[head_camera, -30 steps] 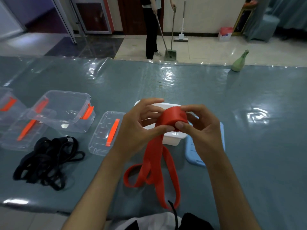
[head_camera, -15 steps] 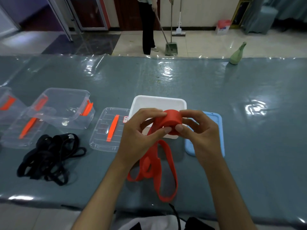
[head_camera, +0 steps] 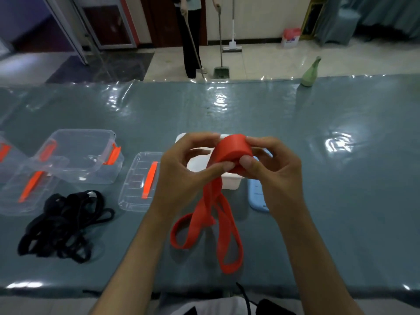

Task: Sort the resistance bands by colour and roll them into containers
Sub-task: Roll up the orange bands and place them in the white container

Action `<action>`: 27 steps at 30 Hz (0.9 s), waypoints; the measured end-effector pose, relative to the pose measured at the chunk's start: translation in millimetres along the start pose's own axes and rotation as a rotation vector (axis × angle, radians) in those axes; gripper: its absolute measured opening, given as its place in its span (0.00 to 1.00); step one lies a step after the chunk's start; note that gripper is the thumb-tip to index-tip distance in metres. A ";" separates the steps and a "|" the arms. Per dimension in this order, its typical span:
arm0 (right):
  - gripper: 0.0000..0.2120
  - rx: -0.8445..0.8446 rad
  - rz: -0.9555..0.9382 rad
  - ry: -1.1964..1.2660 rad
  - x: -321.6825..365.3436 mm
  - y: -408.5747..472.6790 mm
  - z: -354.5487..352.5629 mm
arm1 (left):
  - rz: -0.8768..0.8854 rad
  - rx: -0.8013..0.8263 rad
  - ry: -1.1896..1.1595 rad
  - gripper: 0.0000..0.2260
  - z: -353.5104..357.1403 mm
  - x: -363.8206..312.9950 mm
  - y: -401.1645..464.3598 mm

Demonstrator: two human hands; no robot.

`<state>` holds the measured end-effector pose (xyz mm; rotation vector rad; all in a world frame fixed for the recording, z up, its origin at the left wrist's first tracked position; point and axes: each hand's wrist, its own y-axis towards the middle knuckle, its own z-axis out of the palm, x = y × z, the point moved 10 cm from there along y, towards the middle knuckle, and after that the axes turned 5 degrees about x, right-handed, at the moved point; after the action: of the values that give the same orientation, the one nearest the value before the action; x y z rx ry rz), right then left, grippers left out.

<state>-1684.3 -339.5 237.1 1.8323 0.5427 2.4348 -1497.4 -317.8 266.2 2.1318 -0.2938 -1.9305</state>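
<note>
Pinching the red band (head_camera: 231,153), both hands (head_camera: 188,176) (head_camera: 275,173) have wound more on, its loose tail shorter.

both hands raised together, left hand (head_camera: 186,171) and right hand (head_camera: 272,171) pinching

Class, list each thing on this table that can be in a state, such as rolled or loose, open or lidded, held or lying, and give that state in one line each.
red band: partly rolled, loose end trailing on the table
left hand: pinching the roll
right hand: pinching the roll
black bands: loose, tangled pile
white container: open, lid off
blue lid: lying beside the white container
clear container: open
clear lid: lying flat on the table
</note>
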 end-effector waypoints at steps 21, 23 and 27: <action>0.12 0.122 -0.073 0.152 78.6 67.6 57.0 | 0.104 -0.157 -0.204 0.19 -42.4 -83.3 38.7; 0.13 0.135 -0.068 0.086 84.0 71.5 53.2 | 0.109 -0.180 -0.225 0.18 -44.4 -85.3 42.0; 0.17 0.114 -0.148 0.017 108.1 75.8 49.6 | 0.140 -0.203 -0.187 0.13 -38.4 -91.3 43.7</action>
<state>-1657.0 -371.9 371.6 1.7422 0.8035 2.3698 -1467.7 -328.9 369.8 1.7608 -0.2615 -1.9887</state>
